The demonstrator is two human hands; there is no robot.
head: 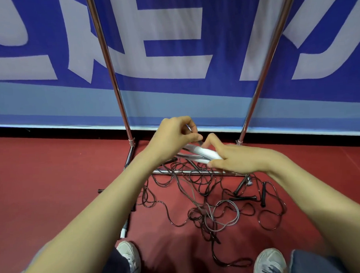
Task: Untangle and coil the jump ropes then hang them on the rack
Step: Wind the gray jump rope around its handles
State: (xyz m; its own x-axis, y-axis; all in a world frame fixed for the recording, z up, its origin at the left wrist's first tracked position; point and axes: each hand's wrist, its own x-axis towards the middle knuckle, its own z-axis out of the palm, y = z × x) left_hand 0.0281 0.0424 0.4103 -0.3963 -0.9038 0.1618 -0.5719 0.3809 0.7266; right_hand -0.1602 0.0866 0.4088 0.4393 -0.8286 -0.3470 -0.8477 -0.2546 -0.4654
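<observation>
2 white handles (202, 153) clamped in right hand (238, 160) — fingers curled round them. Left hand (173, 136) pinches a thin cord (188, 127) btwn thumb & fingertips, above tangled ropes (208, 199)

Above a tangle of jump ropes (209, 207) spread on the floor (52, 173) over and in front of the rack (110, 63)'s bottom bar, the right hand (238, 158) grips a pair of handles (202, 152). The left hand (173, 136), just beside it, pinches a cord (188, 128) at their far end. Loose handles (242, 185) lie at the tangle's right. A banner (171, 44) stands behind the rack, and two shoes (129, 256) sit nearest the camera.
</observation>
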